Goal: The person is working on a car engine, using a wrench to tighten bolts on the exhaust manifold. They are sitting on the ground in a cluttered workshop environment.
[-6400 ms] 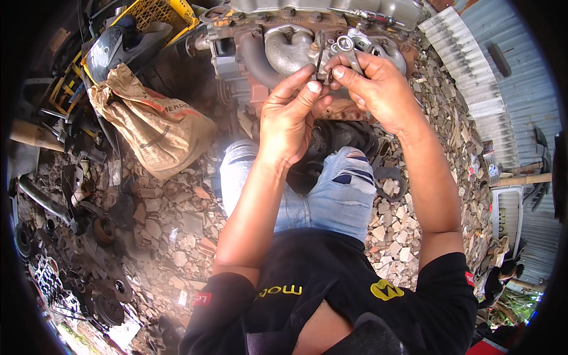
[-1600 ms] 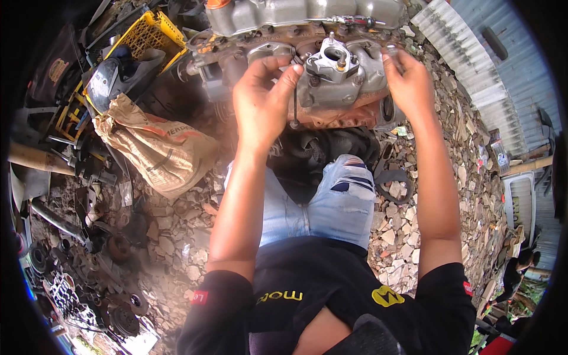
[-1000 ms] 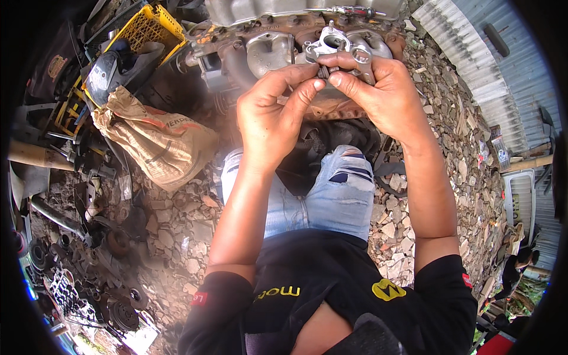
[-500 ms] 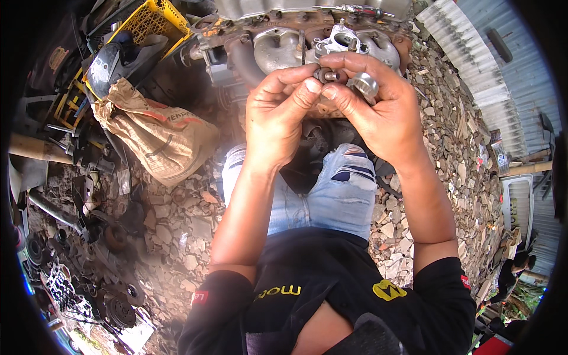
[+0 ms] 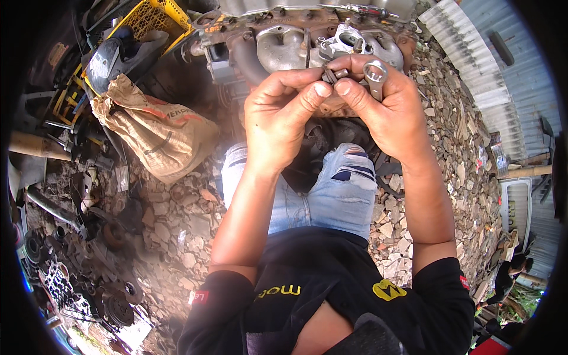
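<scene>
A small dark bolt (image 5: 335,75) is pinched in front of me at the top middle. My left hand (image 5: 276,115) is closed, its thumb and forefinger on the bolt's wider end. My right hand (image 5: 391,115) is closed too, with its thumb and forefinger tips at the other end. A ring spanner (image 5: 376,72) is tucked in the right hand, its ring end sticking up past the fingers. Just beyond the hands sit a grey manifold (image 5: 281,48) and a silver metal housing (image 5: 347,40) on a rusty engine. Fingers hide part of the bolt.
A screwdriver (image 5: 364,10) lies atop the engine. On my left are a tan sack (image 5: 157,133), a yellow crate (image 5: 171,22) and heaped metal parts (image 5: 112,296). Broken stone (image 5: 444,142) covers the ground. Corrugated sheets (image 5: 479,59) stand at right, with another person (image 5: 513,272) beyond.
The spanner has turned in my right hand, so its ring now faces me and stands higher. The bolt has tilted and shifted slightly right between my fingertips.
</scene>
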Tool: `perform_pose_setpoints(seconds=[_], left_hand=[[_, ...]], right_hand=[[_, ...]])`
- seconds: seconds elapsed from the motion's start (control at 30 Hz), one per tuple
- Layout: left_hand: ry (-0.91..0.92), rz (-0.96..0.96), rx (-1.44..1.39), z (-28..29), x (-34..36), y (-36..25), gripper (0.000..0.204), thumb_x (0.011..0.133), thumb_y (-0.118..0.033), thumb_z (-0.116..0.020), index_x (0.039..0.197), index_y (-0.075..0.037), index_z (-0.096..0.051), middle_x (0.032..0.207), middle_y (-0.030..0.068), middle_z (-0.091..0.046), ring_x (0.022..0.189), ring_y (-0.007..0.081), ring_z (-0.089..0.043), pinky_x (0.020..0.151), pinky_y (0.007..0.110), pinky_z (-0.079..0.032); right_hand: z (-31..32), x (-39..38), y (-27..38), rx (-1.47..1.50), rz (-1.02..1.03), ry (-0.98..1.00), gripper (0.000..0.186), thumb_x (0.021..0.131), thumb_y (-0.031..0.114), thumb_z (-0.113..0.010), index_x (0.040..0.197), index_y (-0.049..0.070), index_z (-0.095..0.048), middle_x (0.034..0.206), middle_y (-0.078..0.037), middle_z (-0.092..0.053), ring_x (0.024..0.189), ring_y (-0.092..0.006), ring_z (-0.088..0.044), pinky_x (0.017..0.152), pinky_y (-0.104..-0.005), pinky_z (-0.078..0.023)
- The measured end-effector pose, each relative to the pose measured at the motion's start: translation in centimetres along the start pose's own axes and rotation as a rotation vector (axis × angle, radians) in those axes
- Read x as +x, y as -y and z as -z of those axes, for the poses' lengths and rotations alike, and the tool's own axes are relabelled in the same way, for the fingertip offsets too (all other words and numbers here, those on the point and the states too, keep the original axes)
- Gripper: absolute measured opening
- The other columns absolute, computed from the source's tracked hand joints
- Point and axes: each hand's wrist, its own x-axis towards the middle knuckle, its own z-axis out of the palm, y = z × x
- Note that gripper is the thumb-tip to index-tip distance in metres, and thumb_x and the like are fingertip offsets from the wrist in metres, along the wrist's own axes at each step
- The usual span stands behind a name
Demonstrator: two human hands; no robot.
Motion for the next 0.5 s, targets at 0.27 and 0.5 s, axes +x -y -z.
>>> perform_pose_setpoints(seconds=[0.27,0.5], left_hand=[[-0.039,-0.028,0.092,-0.7,-0.1,-0.5,0.024,0.093,-0.005,-0.078,0.114,0.004,-0.072,0.106,0.0113,-0.076,0.097,0.0135,-0.07,0.089,0.029,-0.058],[-0.05,-0.072,0.187,-2.1,-1.1,-1.2,0.029,0.095,-0.005,-0.075,0.121,0.007,-0.068,0.106,0.0114,-0.075,0.097,0.0142,-0.07,0.09,0.03,-0.058]], right_hand=[[0.1,-0.2,0.7,0.133,-0.22,-0.009,0.02,0.101,0.01,-0.069,0.119,0.0,-0.068,0.099,0.0,-0.07,0.092,-0.0064,-0.065,0.081,-0.0249,-0.057],[0.5,-0.8,0.8,0.344,-0.256,0.049,0.023,0.104,0.014,-0.066,0.12,-0.001,-0.067,0.099,-0.001,-0.069,0.089,-0.0075,-0.066,0.081,-0.0251,-0.057]])
